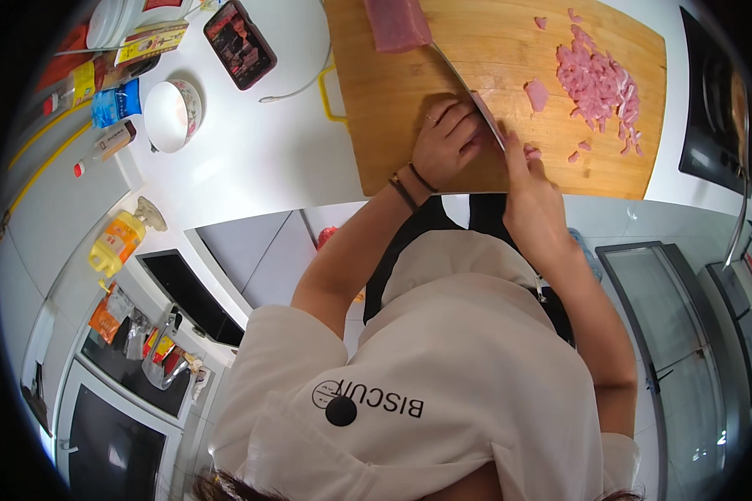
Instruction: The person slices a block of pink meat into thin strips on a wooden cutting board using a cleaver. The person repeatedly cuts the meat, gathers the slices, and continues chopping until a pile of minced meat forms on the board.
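My right hand (529, 188) grips a kitchen knife, its handle mostly hidden by the fingers. The blade (456, 74) points up and left across the wooden cutting board (388, 125). Against the blade's left side my left hand (451, 134) rests with bent fingers; what lies under its fingertips is hidden. A thin pink strip of raw meat (487, 111) shows along the blade's right side, with small bits by my right fingers. A large raw meat block (398, 25) lies near the blade's tip. Farther right are a flat meat slice (536, 94) and a pile of cut meat (595, 78).
Left of the board are a smartphone (240, 44), a white cable (288, 95), a patterned bowl (173, 116), a blue packet (116, 103) and bottles. A yellow handle (329, 94) sticks out from the board's left side. A black cooktop (711, 113) stands at the right.
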`<action>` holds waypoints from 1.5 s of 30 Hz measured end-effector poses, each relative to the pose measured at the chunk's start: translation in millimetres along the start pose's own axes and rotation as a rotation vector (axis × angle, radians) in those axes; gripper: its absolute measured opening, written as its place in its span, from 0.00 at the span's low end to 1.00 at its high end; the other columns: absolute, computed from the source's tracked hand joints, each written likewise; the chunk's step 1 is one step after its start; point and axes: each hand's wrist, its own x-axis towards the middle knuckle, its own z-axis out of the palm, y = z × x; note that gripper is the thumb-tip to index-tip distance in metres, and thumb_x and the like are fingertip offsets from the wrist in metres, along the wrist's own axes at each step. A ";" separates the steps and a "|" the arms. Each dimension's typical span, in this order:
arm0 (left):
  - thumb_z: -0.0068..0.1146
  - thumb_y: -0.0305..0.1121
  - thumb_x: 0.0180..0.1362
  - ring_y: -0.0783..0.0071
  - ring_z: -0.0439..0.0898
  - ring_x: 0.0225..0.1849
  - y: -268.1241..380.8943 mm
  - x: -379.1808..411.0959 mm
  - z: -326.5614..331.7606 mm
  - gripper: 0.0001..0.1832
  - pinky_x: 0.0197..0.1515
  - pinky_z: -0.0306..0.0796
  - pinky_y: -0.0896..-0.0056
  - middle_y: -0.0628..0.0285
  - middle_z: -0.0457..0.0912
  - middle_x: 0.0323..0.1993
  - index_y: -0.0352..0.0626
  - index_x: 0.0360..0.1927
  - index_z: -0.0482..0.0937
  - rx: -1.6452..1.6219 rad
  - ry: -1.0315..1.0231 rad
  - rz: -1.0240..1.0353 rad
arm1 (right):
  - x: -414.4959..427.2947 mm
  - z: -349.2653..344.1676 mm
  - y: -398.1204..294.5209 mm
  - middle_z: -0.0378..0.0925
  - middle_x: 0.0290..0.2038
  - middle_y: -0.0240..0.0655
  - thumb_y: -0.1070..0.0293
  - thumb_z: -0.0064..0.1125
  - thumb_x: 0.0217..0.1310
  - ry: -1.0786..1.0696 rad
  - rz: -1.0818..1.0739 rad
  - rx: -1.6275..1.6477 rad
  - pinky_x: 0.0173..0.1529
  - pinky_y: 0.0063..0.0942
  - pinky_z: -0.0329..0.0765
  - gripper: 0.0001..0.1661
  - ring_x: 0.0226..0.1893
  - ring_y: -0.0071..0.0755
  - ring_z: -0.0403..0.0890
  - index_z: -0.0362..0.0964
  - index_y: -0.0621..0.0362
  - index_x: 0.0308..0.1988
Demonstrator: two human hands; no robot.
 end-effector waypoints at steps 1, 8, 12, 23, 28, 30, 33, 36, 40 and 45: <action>0.64 0.30 0.41 0.57 0.71 0.55 2.0 1.7 -0.1 0.22 0.60 0.64 0.58 0.60 0.76 0.48 0.42 0.44 0.78 -0.023 0.004 -0.018 | 12.3 6.7 3.4 0.71 0.50 0.58 0.87 0.52 0.46 0.009 -0.002 0.001 0.36 0.53 0.75 0.38 0.32 0.68 0.78 0.56 0.55 0.59; 0.66 0.29 0.38 0.55 0.70 0.52 9.8 6.4 -2.6 0.22 0.55 0.66 0.56 0.61 0.75 0.48 0.46 0.42 0.79 -0.031 0.000 -0.077 | 32.4 23.2 24.0 0.74 0.43 0.51 0.83 0.54 0.50 0.018 -0.005 0.117 0.34 0.52 0.74 0.26 0.33 0.65 0.77 0.58 0.55 0.49; 0.63 0.26 0.38 0.52 0.69 0.49 15.1 9.1 -8.0 0.22 0.51 0.68 0.57 0.57 0.72 0.48 0.46 0.43 0.78 0.017 -0.015 -0.158 | 41.1 1.9 44.9 0.75 0.38 0.52 0.83 0.53 0.53 -0.029 0.021 0.352 0.34 0.52 0.74 0.21 0.33 0.64 0.77 0.58 0.57 0.46; 0.62 0.23 0.39 0.48 0.67 0.45 16.9 15.9 -3.5 0.21 0.46 0.67 0.53 0.50 0.67 0.46 0.46 0.41 0.74 -0.018 -0.039 -0.230 | 27.9 21.6 14.9 0.76 0.41 0.55 0.82 0.52 0.51 0.060 0.011 0.039 0.37 0.48 0.78 0.36 0.35 0.58 0.81 0.56 0.51 0.60; 0.62 0.23 0.38 0.47 0.68 0.47 20.0 16.0 -2.1 0.22 0.47 0.68 0.51 0.50 0.68 0.44 0.44 0.41 0.73 0.021 -0.023 -0.268 | 16.4 16.6 11.1 0.77 0.38 0.51 0.79 0.52 0.54 0.036 -0.003 -0.002 0.39 0.47 0.77 0.36 0.39 0.56 0.80 0.55 0.52 0.63; 0.62 0.23 0.39 0.46 0.69 0.47 14.4 14.6 1.3 0.20 0.48 0.67 0.50 0.50 0.68 0.44 0.43 0.40 0.73 -0.042 -0.055 -0.339 | 38.4 17.4 6.4 0.77 0.36 0.50 0.79 0.53 0.54 0.062 -0.029 0.051 0.39 0.47 0.76 0.33 0.39 0.57 0.79 0.56 0.55 0.61; 0.62 0.24 0.42 0.46 0.70 0.45 21.8 19.3 -14.8 0.18 0.47 0.67 0.51 0.51 0.68 0.43 0.43 0.39 0.73 0.045 -0.127 -0.266 | 50.7 23.3 41.1 0.77 0.31 0.51 0.78 0.54 0.54 0.188 -0.073 0.174 0.38 0.47 0.77 0.29 0.36 0.58 0.79 0.58 0.58 0.56; 0.62 0.29 0.49 0.49 0.71 0.45 2.3 12.1 -38.5 0.14 0.46 0.67 0.55 0.53 0.71 0.43 0.44 0.40 0.76 0.199 -0.051 -0.384 | 41.4 -0.4 54.1 0.75 0.24 0.49 0.77 0.52 0.59 0.178 0.063 0.490 0.25 0.43 0.75 0.22 0.20 0.52 0.79 0.58 0.59 0.53; 0.64 0.32 0.51 0.51 0.72 0.47 23.2 34.6 -70.2 0.16 0.49 0.68 0.57 0.51 0.73 0.46 0.44 0.44 0.77 0.560 0.043 -0.200 | 21.2 -22.4 55.2 0.75 0.29 0.39 0.77 0.49 0.65 0.264 0.255 1.084 0.16 0.29 0.69 0.16 0.12 0.28 0.71 0.61 0.60 0.52; 0.61 0.36 0.58 0.64 0.76 0.46 37.6 52.6 -39.6 0.18 0.48 0.70 0.65 0.58 0.76 0.45 0.42 0.49 0.75 -0.352 0.153 -0.564 | 14.1 -33.7 72.2 0.71 0.33 0.31 0.74 0.51 0.67 0.197 0.299 1.623 0.13 0.20 0.62 0.21 0.12 0.19 0.64 0.61 0.53 0.58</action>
